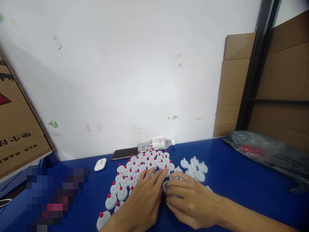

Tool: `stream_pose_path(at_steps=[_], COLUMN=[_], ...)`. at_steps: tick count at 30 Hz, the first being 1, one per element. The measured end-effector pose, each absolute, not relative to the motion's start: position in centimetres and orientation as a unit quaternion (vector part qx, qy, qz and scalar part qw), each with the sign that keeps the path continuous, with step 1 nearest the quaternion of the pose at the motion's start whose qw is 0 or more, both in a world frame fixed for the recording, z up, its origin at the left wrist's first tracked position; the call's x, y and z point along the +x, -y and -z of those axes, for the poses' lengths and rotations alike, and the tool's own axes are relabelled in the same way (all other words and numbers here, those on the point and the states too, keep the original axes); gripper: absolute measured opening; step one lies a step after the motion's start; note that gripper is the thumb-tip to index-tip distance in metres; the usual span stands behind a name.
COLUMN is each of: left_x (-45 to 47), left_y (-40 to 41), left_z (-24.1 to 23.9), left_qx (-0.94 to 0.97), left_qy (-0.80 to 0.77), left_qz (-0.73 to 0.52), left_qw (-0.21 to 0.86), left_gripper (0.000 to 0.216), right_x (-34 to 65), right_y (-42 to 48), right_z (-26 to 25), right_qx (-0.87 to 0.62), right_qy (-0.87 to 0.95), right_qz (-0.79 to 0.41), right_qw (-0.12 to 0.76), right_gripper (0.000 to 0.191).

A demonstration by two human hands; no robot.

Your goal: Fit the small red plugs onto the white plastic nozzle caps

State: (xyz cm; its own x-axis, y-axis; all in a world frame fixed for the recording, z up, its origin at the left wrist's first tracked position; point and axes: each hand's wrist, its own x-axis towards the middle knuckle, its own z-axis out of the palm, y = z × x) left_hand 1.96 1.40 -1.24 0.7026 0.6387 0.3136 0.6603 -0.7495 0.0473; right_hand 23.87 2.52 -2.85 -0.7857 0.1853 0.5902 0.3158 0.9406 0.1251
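Many white domed caps with a spout, each topped with a red tip [122,194], stand in a packed group left of centre on the blue tabletop [212,154]. To the right is a smaller cluster of the same caps without red tips [200,176]. My left hand [146,198] stretches over the right side of the red-tipped group, its index finger beside one red tip. Close by on the right, my right hand [193,201] has its fingers curled against a white cap [164,187], mostly hidden behind them.
Behind the caps lie a water bottle [158,144] and a phone [124,153], with a white earbud case [100,164] further left. A grey plastic bag [272,151] with red pieces sits at right. Cardboard [234,87] leans on the wall; a carton [19,129] stands left.
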Motion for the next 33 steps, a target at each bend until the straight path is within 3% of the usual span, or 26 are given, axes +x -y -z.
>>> stream_pose_path(at_steps=[5, 20, 33], left_x=[1.7, 1.9, 1.6], left_y=[-1.6, -1.4, -4.0], left_z=[0.9, 0.2, 2.1], left_qx=[-0.923, -0.921, -0.892], left_qy=[0.346, 0.346, 0.352], left_qz=[0.164, 0.178, 0.254], left_qw=[0.044, 0.005, 0.126], left_gripper=[0.071, 0.073, 0.041], right_x=[23.9, 24.6, 26.3], right_y=[-2.5, -2.8, -3.3], right_z=[2.3, 2.1, 0.9], right_qx=[-0.147, -0.192, -0.253], right_qy=[0.931, 0.953, 0.949], right_qz=[0.123, 0.123, 0.106], right_qw=[0.311, 0.201, 0.156], right_gripper=[0.019, 0.016, 0.013])
